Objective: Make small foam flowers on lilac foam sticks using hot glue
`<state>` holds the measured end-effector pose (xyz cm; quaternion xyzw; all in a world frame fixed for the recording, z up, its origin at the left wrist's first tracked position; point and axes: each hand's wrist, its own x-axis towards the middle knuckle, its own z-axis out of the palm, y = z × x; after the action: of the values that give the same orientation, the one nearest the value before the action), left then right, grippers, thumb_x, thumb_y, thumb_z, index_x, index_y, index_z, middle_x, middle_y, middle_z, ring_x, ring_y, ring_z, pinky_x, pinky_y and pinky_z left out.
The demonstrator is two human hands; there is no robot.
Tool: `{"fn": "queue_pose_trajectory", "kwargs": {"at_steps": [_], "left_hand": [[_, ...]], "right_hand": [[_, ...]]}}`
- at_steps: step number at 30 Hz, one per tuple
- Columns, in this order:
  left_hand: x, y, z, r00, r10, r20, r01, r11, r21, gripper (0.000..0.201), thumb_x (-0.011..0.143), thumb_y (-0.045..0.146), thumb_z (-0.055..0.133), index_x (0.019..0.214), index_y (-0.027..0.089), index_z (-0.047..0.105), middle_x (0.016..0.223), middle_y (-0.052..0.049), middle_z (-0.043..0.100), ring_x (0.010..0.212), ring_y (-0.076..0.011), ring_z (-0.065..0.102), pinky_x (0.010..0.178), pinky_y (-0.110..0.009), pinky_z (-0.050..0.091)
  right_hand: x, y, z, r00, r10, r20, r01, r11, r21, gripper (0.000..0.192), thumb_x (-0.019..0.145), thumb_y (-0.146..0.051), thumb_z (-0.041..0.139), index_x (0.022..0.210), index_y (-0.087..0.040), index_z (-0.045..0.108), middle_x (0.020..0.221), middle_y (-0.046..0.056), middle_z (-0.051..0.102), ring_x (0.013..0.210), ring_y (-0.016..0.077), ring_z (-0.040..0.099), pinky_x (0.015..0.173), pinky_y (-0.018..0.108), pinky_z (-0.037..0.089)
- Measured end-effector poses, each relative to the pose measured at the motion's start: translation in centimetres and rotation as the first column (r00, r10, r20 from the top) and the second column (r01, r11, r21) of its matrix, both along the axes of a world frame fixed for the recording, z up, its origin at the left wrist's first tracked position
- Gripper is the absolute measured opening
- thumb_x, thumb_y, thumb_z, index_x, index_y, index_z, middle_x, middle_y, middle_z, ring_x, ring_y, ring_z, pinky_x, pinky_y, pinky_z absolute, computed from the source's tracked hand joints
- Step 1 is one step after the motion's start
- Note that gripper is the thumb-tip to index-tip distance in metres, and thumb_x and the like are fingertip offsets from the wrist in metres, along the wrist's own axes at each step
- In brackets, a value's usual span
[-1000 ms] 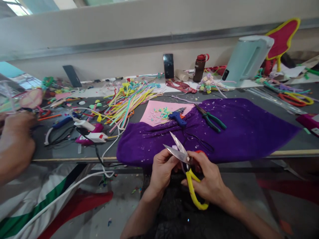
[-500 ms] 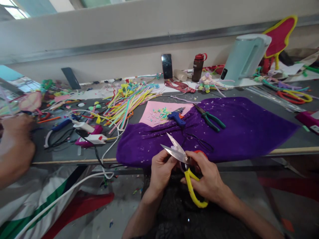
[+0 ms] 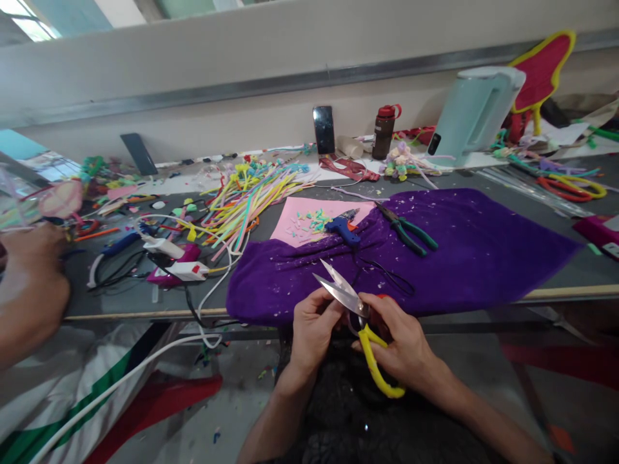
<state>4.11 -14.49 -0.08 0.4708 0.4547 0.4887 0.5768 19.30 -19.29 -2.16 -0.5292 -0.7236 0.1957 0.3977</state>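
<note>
My right hand [image 3: 403, 338] is closed around scissors [image 3: 380, 370] with yellow-wrapped handles. Their metal blades point up and left, partly apart, in front of the purple cloth [image 3: 464, 258]. My left hand [image 3: 312, 328] is pinched closed just below the blades. What its fingertips hold is mostly hidden behind the scissors; a little pale lilac shows near the pivot. On the cloth lie a blue glue gun [image 3: 344, 230] and green-handled pliers [image 3: 409, 229]. Small coloured clippings [image 3: 316, 220] are scattered on a pink sheet [image 3: 290, 212].
A heap of pastel fuzzy stems [image 3: 256, 200] lies left of the pink sheet. Nearby are a power strip [image 3: 178, 270] and white cables. A phone [image 3: 324, 129], a bottle [image 3: 384, 132] and a kettle [image 3: 467, 116] stand along the back. Another person's hand [image 3: 33, 277] is at the left.
The scissor blades have come slightly closer together, and the pale lilac piece between them no longer shows there. Both my hands stay in nearly the same place.
</note>
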Motion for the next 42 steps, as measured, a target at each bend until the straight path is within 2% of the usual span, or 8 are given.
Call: {"fn": "queue_pose_trajectory", "kwargs": {"at_steps": [6,12,17,21,26,32,38,42], "left_hand": [[0.0,0.1,0.0,1.000,-0.001,-0.002,0.001,1.000,0.001,0.014,0.069,0.029,0.066,0.074,0.016,0.065,0.052,0.004,0.057,0.043,-0.0063,0.045,0.043,-0.018,0.036],[-0.1,0.3,0.5,0.999,0.005,-0.032,-0.007,0.998,-0.061,0.017,0.068,0.031,0.067,0.071,0.015,0.063,0.051,0.003,0.058,0.042,-0.0066,0.047,0.041,-0.017,0.036],[-0.3,0.5,0.7,0.994,-0.030,0.105,0.047,0.986,-0.159,0.018,0.062,0.029,0.071,0.069,0.014,0.063,0.060,-0.001,0.065,0.039,-0.0052,0.048,0.035,-0.015,0.034],[-0.5,0.7,0.7,0.978,-0.065,0.196,0.105,0.975,-0.197,0.021,0.059,0.027,0.073,0.066,0.013,0.060,0.055,0.000,0.063,0.036,-0.0044,0.047,0.034,-0.015,0.034],[-0.5,0.6,0.5,0.969,-0.083,0.234,0.127,0.975,-0.180,0.021,0.059,0.026,0.073,0.068,0.013,0.060,0.054,0.001,0.061,0.036,-0.0037,0.047,0.035,-0.014,0.034],[-0.5,0.4,0.4,0.985,-0.034,0.171,0.050,0.994,-0.094,0.015,0.063,0.023,0.072,0.068,0.014,0.061,0.049,0.003,0.058,0.037,-0.0048,0.047,0.036,-0.014,0.034],[-0.5,0.2,0.2,0.994,0.012,0.106,-0.012,1.000,0.000,0.010,0.066,0.021,0.069,0.068,0.014,0.062,0.049,0.004,0.057,0.040,-0.0052,0.047,0.040,-0.016,0.037],[-0.4,0.3,0.0,0.997,0.034,0.063,-0.036,0.999,0.033,0.009,0.066,0.020,0.069,0.068,0.014,0.063,0.050,0.004,0.056,0.041,-0.0051,0.047,0.041,-0.016,0.037]], "right_hand": [[0.1,0.1,0.0,1.000,-0.003,-0.008,0.003,1.000,0.031,0.060,0.069,-0.023,0.066,0.123,-0.023,0.041,0.098,0.007,0.058,0.082,0.0198,0.057,0.072,0.033,0.049],[0.3,0.1,-0.6,0.999,-0.016,-0.052,0.017,0.999,0.031,0.053,0.072,-0.026,0.062,0.122,-0.023,0.044,0.092,0.006,0.062,0.077,0.0180,0.060,0.071,0.030,0.050],[0.9,-0.2,0.0,0.987,-0.053,-0.154,0.043,0.997,-0.063,0.054,0.071,-0.027,0.062,0.121,-0.022,0.043,0.094,0.004,0.061,0.077,0.0165,0.059,0.070,0.027,0.050],[1.0,-0.7,0.5,0.993,-0.039,-0.107,0.026,0.992,-0.122,0.056,0.070,-0.025,0.063,0.122,-0.024,0.042,0.088,0.002,0.059,0.069,0.0148,0.056,0.066,0.027,0.048],[0.7,-0.8,0.7,0.999,-0.012,-0.031,0.009,0.995,-0.095,0.058,0.069,-0.025,0.063,0.122,-0.023,0.041,0.090,0.003,0.057,0.074,0.0166,0.055,0.069,0.029,0.047],[0.4,-0.6,0.5,0.996,-0.040,0.078,0.038,0.999,0.029,0.057,0.070,-0.031,0.063,0.122,-0.020,0.043,0.088,0.006,0.057,0.075,0.0187,0.055,0.068,0.031,0.046],[0.1,-0.5,0.0,0.990,-0.097,0.099,0.083,0.987,0.137,0.058,0.070,-0.031,0.064,0.122,-0.018,0.045,0.089,0.007,0.057,0.079,0.0199,0.055,0.068,0.032,0.046],[0.0,-0.2,-0.3,0.989,-0.101,0.106,0.084,0.984,0.157,0.059,0.068,-0.029,0.066,0.122,-0.018,0.045,0.089,0.007,0.057,0.078,0.0196,0.056,0.068,0.031,0.047]]}}
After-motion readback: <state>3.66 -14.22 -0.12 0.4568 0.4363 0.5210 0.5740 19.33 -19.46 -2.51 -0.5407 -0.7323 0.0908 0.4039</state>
